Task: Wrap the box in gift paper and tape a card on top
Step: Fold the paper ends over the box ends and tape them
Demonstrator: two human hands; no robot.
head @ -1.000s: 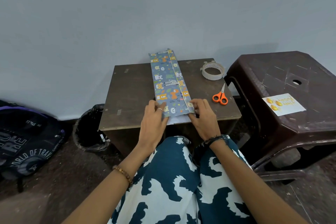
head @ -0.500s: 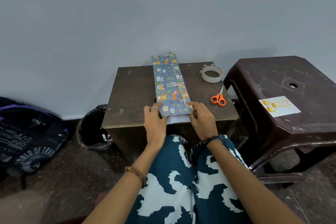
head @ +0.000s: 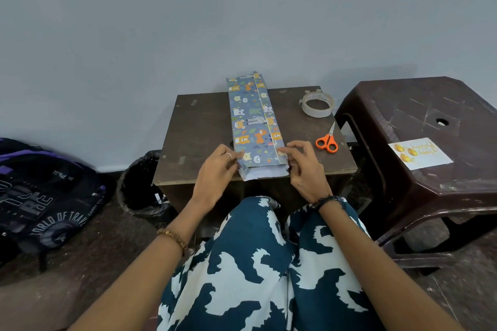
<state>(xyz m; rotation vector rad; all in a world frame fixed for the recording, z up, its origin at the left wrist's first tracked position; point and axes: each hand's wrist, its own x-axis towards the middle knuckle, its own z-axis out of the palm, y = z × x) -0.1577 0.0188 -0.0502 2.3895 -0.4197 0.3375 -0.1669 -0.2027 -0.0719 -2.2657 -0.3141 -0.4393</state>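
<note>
- The box (head: 254,121), long and narrow, lies lengthwise down the middle of the small brown table (head: 204,126), already sleeved in gift paper (head: 243,105) printed with little animals; a seam runs along its top, right of centre.
- Its near end is still open: the paper overhangs the table's near edge as a loose tube, white inside.
- The left hand (head: 215,172) pinches the near-left corner of that overhang, fingers curled onto the paper.
- The right hand (head: 302,166) is at the near-right corner, fingertips bent onto the seam edge; it looks like a light pinch (though how firm cannot be judged).
- The step in hand appears to be closing the near end. To do it well, I would push both side walls inward flush against the box end, crease the triangles sharply, then fold the flaps over each other.
- Keeping the seam flat while creasing matters, since pulling could drag the sleeve askew.
- The tape roll (head: 317,103) sits on the far-right part of the table, the orange scissors (head: 326,140) nearer, both in easy reach of the right hand.
- The card (head: 421,153) waits on the dark plastic stool (head: 430,115) to the right, well apart from the box.
- A black bin (head: 139,185) stands left of the table.
</note>
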